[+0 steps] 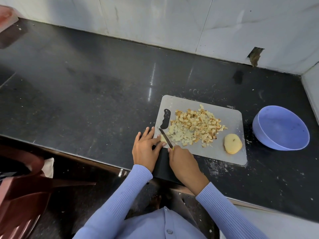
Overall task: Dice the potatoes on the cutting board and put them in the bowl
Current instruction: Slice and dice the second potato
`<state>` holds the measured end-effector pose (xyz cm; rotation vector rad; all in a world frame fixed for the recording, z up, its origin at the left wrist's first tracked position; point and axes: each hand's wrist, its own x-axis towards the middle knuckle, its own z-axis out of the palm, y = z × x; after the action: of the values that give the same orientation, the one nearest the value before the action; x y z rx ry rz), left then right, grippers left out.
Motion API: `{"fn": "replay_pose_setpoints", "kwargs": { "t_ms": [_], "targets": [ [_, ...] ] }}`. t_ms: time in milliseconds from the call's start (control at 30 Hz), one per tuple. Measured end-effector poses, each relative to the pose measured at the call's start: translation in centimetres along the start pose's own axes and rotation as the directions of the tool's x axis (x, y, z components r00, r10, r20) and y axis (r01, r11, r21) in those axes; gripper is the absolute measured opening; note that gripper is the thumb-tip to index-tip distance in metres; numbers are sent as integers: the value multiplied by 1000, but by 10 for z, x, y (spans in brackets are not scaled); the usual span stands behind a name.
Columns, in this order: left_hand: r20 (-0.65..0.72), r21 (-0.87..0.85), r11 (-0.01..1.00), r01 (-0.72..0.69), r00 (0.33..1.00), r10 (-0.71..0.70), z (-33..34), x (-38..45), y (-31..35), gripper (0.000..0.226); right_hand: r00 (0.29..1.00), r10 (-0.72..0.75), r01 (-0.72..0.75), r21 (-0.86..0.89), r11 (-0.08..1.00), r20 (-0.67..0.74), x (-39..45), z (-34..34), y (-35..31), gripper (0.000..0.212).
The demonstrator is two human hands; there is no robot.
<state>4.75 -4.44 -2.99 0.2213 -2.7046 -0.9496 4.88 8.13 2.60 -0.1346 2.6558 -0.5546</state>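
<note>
Dark, speckled surface point(103, 94) is carrying a grey cutting board point(229, 118) near its front edge. Diced potato pieces point(195, 125) are lying heaped mid-board, just beyond both hands. Left hand point(146, 147) is pressing a small potato piece point(162, 138) with nearly straight fingers at the board's left corner. Right hand point(181, 161) is gripping a knife point(165, 138), blade touching that piece. An uncut potato chunk point(233, 144) is sitting right of the hands, near the empty blue bowl point(283, 145).

Both arms wear ribbed lavender-blue knit sleeves point(119, 195); the matching shirt point(160, 225) has 1 visible button point(169, 231).
</note>
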Motion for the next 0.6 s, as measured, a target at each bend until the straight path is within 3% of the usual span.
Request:
{"fn": "replay_pose_setpoints", "kwargs": {
  "t_ms": [600],
  "targets": [
    [35, 26, 998, 55, 998, -56, -8, 1, 9, 26, 1000, -26, 28, -185, 982, 10, -22, -2, 13, 33]
  ]
}}
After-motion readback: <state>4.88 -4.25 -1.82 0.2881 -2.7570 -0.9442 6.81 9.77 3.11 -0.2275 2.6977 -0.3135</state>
